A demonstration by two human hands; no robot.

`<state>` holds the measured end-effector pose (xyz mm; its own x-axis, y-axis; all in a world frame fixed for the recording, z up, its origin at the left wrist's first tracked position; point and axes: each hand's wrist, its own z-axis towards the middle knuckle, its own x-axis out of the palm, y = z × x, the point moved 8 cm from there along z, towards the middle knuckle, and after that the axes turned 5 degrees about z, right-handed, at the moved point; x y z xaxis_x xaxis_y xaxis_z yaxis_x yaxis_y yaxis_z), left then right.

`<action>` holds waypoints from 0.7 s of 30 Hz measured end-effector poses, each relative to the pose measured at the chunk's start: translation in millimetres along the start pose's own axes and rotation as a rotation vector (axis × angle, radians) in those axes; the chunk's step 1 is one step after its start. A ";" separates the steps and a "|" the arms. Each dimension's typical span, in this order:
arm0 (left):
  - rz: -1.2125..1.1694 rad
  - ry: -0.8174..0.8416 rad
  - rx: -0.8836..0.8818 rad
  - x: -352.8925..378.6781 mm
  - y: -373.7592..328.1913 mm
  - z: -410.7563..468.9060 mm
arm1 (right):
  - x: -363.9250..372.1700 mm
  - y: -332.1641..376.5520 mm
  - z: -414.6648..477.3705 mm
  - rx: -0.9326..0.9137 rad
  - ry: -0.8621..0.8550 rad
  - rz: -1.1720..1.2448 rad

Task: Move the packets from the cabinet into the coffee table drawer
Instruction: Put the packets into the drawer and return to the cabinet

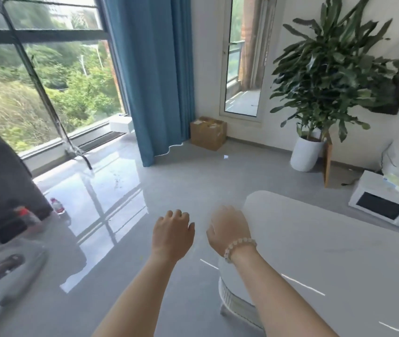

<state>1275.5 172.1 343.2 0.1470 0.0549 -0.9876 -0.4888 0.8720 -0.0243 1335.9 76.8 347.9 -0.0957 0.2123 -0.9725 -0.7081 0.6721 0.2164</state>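
Both my arms reach forward over the grey floor. My left hand hangs with loosely curled fingers and holds nothing. My right hand, with a bead bracelet on the wrist, is blurred, its fingers loosely curled and empty, near the rounded end of a white coffee table at the lower right. No packets, cabinet or drawer show in this view.
A white microwave sits on the floor at the right, behind it a potted plant. A cardboard box stands by the blue curtain. A dark piece of furniture and a water bottle are at the left.
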 end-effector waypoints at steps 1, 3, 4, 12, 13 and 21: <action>0.009 0.003 -0.036 -1.2 24.8 -5.5 | 3.9 26.1 6.4 -0.058 0.001 -0.013; 0.038 0.010 -0.105 -2.6 74.8 -17.3 | 15.1 78.4 17.7 -0.142 -0.001 -0.008; 0.047 0.010 -0.144 -3.7 99.4 -23.7 | 20.9 105.9 21.9 -0.180 0.005 -0.003; 0.127 0.014 -0.436 -16.1 267.6 -92.2 | 66.0 288.9 30.7 -0.456 -0.003 0.014; 0.138 0.013 -0.469 -18.3 284.4 -102.9 | 69.3 307.6 29.2 -0.484 -0.005 0.023; 0.225 0.006 -0.733 -38.6 381.6 -187.6 | 89.0 435.6 0.7 -0.790 0.050 0.035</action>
<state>922.0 411.5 343.0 -0.0272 0.1888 -0.9816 -0.9521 0.2943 0.0829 1019.5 389.0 355.7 -0.1452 0.1795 -0.9730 -0.9893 -0.0408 0.1401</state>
